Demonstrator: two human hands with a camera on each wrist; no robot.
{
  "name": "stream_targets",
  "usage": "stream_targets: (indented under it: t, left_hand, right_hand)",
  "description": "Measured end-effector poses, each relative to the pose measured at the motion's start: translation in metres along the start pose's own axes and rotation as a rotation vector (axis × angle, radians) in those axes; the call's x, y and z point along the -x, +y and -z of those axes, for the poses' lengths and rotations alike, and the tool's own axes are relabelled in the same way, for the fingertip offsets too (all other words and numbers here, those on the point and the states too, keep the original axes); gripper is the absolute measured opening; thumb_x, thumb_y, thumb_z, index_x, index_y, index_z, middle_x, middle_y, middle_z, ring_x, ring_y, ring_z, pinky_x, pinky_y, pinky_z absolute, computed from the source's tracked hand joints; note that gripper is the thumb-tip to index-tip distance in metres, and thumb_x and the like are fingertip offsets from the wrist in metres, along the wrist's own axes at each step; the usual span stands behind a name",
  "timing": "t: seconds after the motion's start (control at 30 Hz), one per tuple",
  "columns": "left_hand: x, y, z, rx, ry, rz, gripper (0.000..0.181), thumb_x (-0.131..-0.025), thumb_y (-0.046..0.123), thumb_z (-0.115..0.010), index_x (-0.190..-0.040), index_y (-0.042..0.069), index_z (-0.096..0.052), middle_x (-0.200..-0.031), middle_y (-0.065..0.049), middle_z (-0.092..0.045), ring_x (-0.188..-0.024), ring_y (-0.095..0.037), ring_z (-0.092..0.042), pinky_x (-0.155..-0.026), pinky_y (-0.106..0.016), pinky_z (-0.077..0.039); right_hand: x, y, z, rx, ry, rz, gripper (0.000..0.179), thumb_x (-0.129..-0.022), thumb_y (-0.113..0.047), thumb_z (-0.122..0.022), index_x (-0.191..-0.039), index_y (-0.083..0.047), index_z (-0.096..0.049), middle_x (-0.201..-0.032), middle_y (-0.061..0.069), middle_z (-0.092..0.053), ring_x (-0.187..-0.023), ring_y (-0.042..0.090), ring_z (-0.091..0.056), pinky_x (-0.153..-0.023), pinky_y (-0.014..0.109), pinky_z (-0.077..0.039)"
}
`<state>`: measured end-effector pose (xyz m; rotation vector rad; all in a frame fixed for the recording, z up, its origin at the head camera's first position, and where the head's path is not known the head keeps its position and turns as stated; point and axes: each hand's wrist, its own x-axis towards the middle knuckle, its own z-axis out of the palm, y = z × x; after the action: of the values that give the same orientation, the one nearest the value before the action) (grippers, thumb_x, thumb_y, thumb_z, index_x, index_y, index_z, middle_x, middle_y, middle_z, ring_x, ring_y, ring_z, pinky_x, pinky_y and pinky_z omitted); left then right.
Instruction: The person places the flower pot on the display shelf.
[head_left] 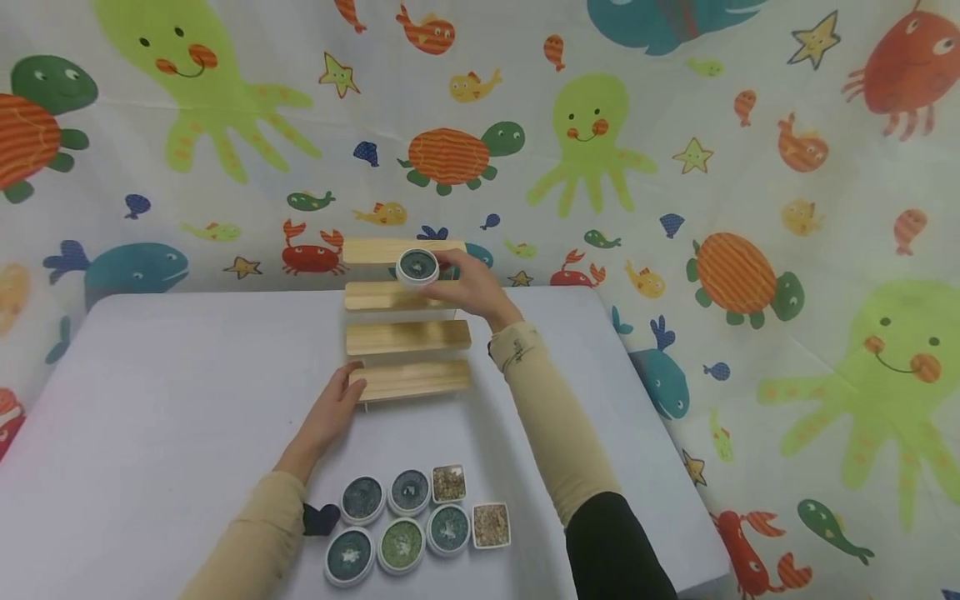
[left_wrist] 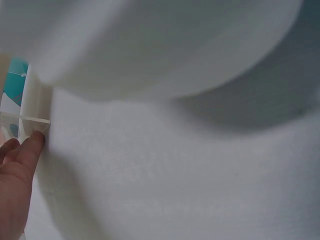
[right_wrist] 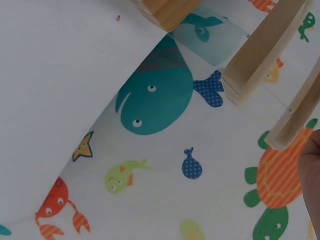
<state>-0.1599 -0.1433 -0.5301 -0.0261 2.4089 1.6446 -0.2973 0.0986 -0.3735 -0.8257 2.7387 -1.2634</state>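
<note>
My right hand (head_left: 474,287) pinches a small round white pot (head_left: 417,267) with dark green contents, its open top facing the head camera. The pot is over the upper steps of a tiered wooden display rack (head_left: 408,337), overlapping the second board from the top. My left hand (head_left: 333,408) grips the left end of the rack's lowest board (head_left: 420,381), thumb at the front. In the left wrist view, the left fingers (left_wrist: 31,150) touch the rack's side support. Only an edge of the right hand (right_wrist: 311,170) shows in the right wrist view, beside the board ends.
Near the front stand several round white pots with dark green fill (head_left: 349,556), one lighter green pot (head_left: 401,546), and two square containers (head_left: 491,525) of brownish bits. They sit on a white table (head_left: 187,417). A sea-animal printed cloth (head_left: 480,108) hangs behind the rack.
</note>
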Motion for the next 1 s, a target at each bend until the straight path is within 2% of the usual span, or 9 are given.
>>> stream_targets:
  t: [0.2, 0.43, 0.63, 0.77, 0.83, 1.0]
  left_hand:
    - [0.002, -0.002, 0.000, -0.007, -0.007, 0.019, 0.062, -0.107, 0.039, -0.036, -0.154, 0.004, -0.018, -0.159, -0.026, -0.013, -0.147, -0.041, -0.010, -0.119, -0.055, -0.011]
    - [0.001, 0.000, 0.000, -0.014, -0.002, 0.012, 0.062, -0.107, 0.039, -0.035, -0.154, 0.003, -0.017, -0.159, -0.026, -0.014, -0.147, -0.041, -0.010, -0.119, -0.055, -0.012]
    - [0.001, -0.002, -0.001, -0.021, 0.002, 0.006, 0.062, -0.107, 0.039, -0.036, -0.154, 0.003, -0.018, -0.159, -0.027, -0.014, -0.146, -0.042, -0.010, -0.119, -0.055, -0.012]
    - [0.001, -0.001, -0.001, -0.028, 0.002, 0.014, 0.063, -0.107, 0.041, -0.035, -0.154, 0.004, -0.017, -0.159, -0.025, -0.016, -0.147, -0.040, -0.010, -0.119, -0.055, -0.012]
    - [0.001, -0.002, -0.001, -0.027, 0.001, 0.020, 0.063, -0.106, 0.042, -0.035, -0.154, 0.005, -0.017, -0.159, -0.025, -0.015, -0.147, -0.040, -0.010, -0.119, -0.055, -0.012]
    - [0.000, -0.003, -0.001, -0.025, 0.001, 0.021, 0.064, -0.106, 0.043, -0.035, -0.154, 0.005, -0.018, -0.159, -0.025, -0.014, -0.147, -0.040, -0.010, -0.119, -0.054, -0.012]
  right_hand:
    - [-0.009, -0.004, -0.006, 0.009, 0.014, -0.019, 0.059, -0.078, -0.029, -0.084, -0.130, -0.012, -0.062, -0.116, -0.001, -0.064, -0.105, 0.011, -0.056, -0.095, 0.031, -0.046]
    - [-0.020, -0.011, -0.009, -0.008, 0.035, -0.065, 0.062, -0.079, -0.034, -0.084, -0.132, -0.014, -0.061, -0.120, -0.002, -0.063, -0.112, 0.017, -0.054, -0.096, 0.031, -0.045]
    - [-0.024, -0.013, -0.011, -0.020, 0.043, -0.105, 0.063, -0.081, -0.035, -0.081, -0.135, -0.013, -0.059, -0.124, -0.001, -0.062, -0.112, 0.014, -0.053, -0.095, 0.032, -0.046]
    - [-0.028, -0.013, -0.013, -0.043, 0.046, -0.105, 0.057, -0.083, -0.035, -0.080, -0.133, -0.014, -0.061, -0.124, -0.001, -0.062, -0.113, 0.016, -0.056, -0.095, 0.034, -0.048]
    - [-0.031, -0.013, -0.013, -0.020, 0.049, -0.092, 0.054, -0.084, -0.036, -0.079, -0.131, -0.015, -0.062, -0.122, -0.002, -0.064, -0.113, 0.016, -0.058, -0.097, 0.036, -0.047]
    - [-0.037, -0.014, -0.016, 0.077, 0.071, -0.072, 0.048, -0.085, -0.039, -0.077, -0.126, -0.018, -0.065, -0.117, -0.004, -0.066, -0.112, 0.015, -0.060, -0.105, 0.044, -0.038]
